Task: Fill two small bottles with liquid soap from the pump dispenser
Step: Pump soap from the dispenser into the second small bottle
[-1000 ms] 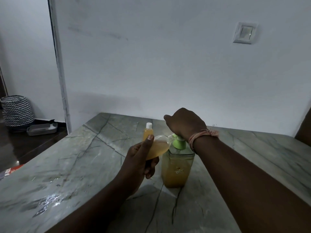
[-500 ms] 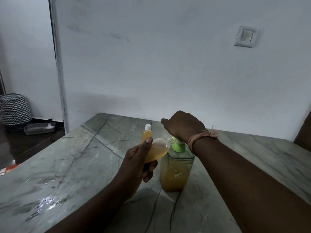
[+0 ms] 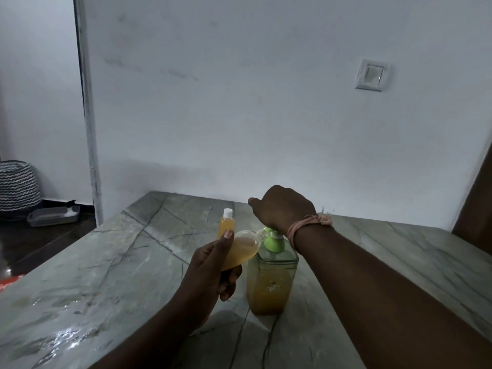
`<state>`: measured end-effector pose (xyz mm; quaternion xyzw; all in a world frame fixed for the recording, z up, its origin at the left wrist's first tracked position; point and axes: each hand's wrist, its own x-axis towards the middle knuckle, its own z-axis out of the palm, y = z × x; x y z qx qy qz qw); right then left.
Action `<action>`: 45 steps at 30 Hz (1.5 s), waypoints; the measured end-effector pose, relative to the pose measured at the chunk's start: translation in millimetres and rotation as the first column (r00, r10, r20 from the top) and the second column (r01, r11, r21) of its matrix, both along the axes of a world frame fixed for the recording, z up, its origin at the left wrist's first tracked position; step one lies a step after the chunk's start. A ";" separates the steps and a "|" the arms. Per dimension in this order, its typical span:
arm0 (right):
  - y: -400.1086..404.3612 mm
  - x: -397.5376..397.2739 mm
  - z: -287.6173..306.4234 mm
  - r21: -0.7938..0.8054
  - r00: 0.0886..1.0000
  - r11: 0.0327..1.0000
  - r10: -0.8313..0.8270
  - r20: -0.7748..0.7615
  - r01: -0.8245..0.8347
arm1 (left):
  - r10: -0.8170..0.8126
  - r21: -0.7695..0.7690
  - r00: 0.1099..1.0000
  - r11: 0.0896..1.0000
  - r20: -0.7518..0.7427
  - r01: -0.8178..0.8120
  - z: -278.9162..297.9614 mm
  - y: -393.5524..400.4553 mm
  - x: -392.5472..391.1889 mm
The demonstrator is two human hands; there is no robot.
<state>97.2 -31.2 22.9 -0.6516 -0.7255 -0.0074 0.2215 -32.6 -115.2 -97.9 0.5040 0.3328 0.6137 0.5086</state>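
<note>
On the grey veined stone bench (image 3: 111,265), a square clear plastic pump dispenser (image 3: 271,280) with amber liquid soap and a green pump head is standing upright, and it is serving as the landmark for everything around it. Directly above the dispenser, the right hand (image 3: 282,209) is resting on the pump head with its fingers curled down over the top; a pink thread band (image 3: 308,226) is circling that wrist. Just left of the dispenser, the left hand (image 3: 213,267) is gripping a small clear rounded bottle (image 3: 243,250) partly filled with amber soap, thumb lying along its upper side and fingers wrapping beneath, tilting it so its neck is meeting the green spout. Behind the dispenser and slightly to its left, a second small bottle with a white cap (image 3: 227,222), full of amber soap, is standing upright on the bench. Far left of the dispenser, on the dark floor, a black-and-white zigzag basket (image 3: 17,186) is sitting beside a grey tray (image 3: 53,215). High to the dispenser's right, a white wall switch (image 3: 372,75) is showing on the wall.
</note>
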 end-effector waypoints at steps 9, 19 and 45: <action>0.7 -1.2 -11.0 0.019 0.994 1.000 0.003 -0.110 -0.001 | 0.015 -0.009 1.000 1.000 -0.002 -0.015 0.0 1.9 -1.4; 0.3 -2.6 -5.8 0.050 0.999 0.999 -0.005 -0.050 0.008 | 0.013 0.009 1.000 1.000 -0.004 -0.013 -0.6 2.8 -4.1; 3.6 -0.6 -4.2 0.007 0.995 1.000 -0.005 -0.104 0.005 | -0.001 0.049 1.000 0.999 0.003 0.001 1.2 1.5 -3.4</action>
